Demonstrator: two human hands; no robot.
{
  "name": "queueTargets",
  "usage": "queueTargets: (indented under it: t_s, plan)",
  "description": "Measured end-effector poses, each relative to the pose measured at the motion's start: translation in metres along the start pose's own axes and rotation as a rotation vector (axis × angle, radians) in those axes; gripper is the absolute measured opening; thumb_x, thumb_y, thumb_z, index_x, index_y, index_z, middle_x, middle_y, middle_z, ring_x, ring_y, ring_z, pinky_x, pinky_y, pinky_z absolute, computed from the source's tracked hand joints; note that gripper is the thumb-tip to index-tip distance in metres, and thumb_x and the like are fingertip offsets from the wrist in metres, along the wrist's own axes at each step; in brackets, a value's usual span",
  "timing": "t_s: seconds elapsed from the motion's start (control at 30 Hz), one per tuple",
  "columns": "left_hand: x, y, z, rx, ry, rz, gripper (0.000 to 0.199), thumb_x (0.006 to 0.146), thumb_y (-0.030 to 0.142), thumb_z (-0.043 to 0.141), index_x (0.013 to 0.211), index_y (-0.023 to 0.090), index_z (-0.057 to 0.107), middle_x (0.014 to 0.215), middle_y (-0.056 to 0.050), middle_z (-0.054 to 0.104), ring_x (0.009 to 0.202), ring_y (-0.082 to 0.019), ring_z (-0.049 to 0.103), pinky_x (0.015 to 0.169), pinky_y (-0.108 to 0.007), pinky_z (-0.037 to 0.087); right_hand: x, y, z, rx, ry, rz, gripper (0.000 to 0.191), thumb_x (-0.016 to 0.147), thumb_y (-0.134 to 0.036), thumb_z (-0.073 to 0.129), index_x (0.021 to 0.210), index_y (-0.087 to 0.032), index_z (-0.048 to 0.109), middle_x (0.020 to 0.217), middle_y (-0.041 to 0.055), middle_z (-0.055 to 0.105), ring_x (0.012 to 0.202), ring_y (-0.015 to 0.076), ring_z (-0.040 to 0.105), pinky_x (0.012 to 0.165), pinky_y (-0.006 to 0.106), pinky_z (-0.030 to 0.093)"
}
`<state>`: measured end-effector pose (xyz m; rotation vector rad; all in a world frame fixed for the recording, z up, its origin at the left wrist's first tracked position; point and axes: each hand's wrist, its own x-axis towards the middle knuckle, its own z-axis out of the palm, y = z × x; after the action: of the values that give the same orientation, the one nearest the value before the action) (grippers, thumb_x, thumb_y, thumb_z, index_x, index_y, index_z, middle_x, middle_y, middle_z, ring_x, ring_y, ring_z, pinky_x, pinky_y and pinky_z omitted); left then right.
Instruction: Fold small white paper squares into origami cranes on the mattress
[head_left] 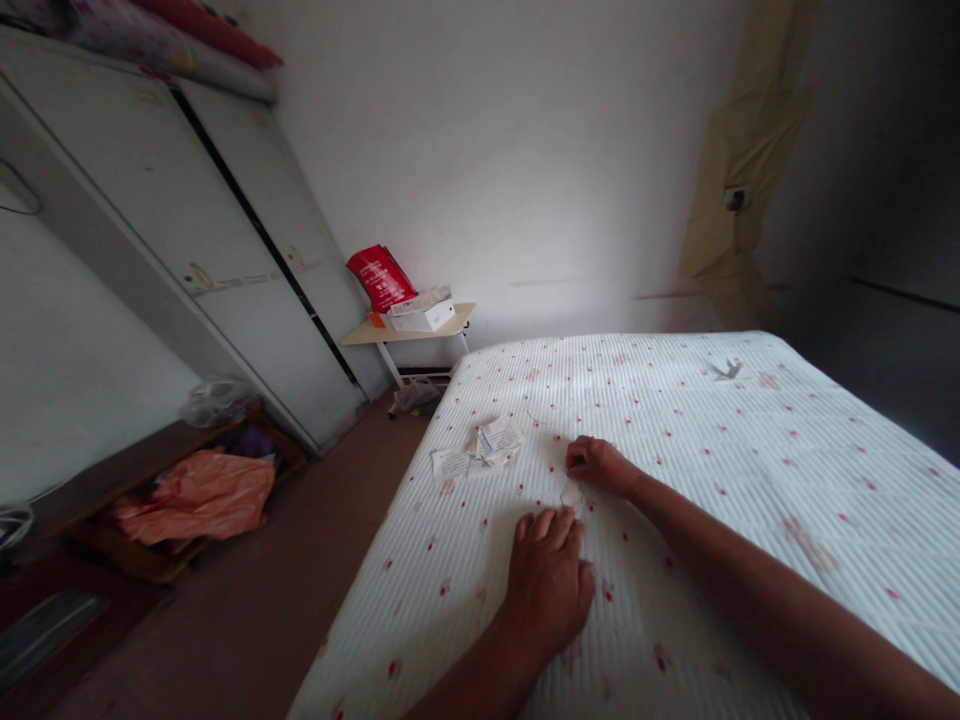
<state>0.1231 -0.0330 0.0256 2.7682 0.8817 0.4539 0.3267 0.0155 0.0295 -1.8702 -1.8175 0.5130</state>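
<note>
Treat paper scrap (571, 495) on mattress (637, 425), between left hand (549, 572) (fingers slightly spread) and right hand (600, 466) (fingers curled, any pinched item indiscernible), as probably light, limp, tearable; grip by edge.

Two hands (547, 572) and one small scrap (572, 495) are there. One mattress (645, 440) bears one paper pile (496, 441) near its left edge, one grey piece (726, 372) toward its far right corner.
</note>
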Motion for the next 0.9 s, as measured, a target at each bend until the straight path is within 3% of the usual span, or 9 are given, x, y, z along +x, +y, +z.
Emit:
queueTargets:
  t_s: [0.27,0.4,0.53,0.7,0.9]
  plan:
    - [0.001,-0.001,0.001,-0.01,0.008,0.018,0.042,0.082,0.028,0.045,0.122,0.019,0.053,0.131,-0.005,0.051,0.116,-0.025,0.042,0.102,-0.045,0.03,-0.014,0.009,-0.009,0.184,-0.094,-0.224,0.018,0.063,-0.019,0.069,0.079,-0.017,0.063,0.083,0.0005,0.053,0.073,0.0122,0.051,0.067,0.023,0.042]
    - [0.001,-0.002,0.002,-0.007,0.006,0.022,0.042,0.082,0.028,0.045,0.122,0.019,0.052,0.131,-0.005,0.05,0.116,-0.024,0.042,0.103,-0.045,0.029,-0.01,0.015,-0.007,0.211,-0.076,-0.243,0.014,0.064,-0.017,0.066,0.078,-0.016,0.063,0.08,0.0005,0.053,0.067,0.0111,0.05,0.063,0.022,0.041]
    - [0.001,-0.002,0.004,-0.003,0.012,0.015,0.041,0.081,0.028,0.045,0.12,0.02,0.053,0.131,-0.005,0.051,0.116,-0.025,0.041,0.103,-0.045,0.028,-0.003,0.018,-0.002,0.199,-0.031,-0.239,0.005,0.066,-0.012,0.06,0.069,-0.016,0.062,0.075,0.0004,0.055,0.07,0.0121,0.053,0.066,0.023,0.041]
    - [0.0,0.0,0.003,-0.027,0.02,0.008,0.04,0.081,0.027,0.046,0.12,0.019,0.054,0.131,-0.005,0.051,0.116,-0.025,0.042,0.103,-0.046,0.028,0.002,0.017,0.003,0.169,0.087,-0.188,0.01,0.066,-0.008,0.055,0.063,-0.016,0.06,0.07,0.0008,0.055,0.063,0.0123,0.052,0.063,0.025,0.04]
    - [0.006,-0.014,0.001,-0.202,0.054,0.053,0.036,0.075,0.018,0.049,0.109,0.022,0.06,0.121,-0.003,0.059,0.111,-0.022,0.047,0.098,-0.042,0.033,-0.034,0.006,0.004,0.222,0.225,-0.235,0.015,0.078,-0.012,0.048,0.075,-0.017,0.062,0.079,0.0047,0.058,0.076,0.0149,0.056,0.071,0.026,0.045]
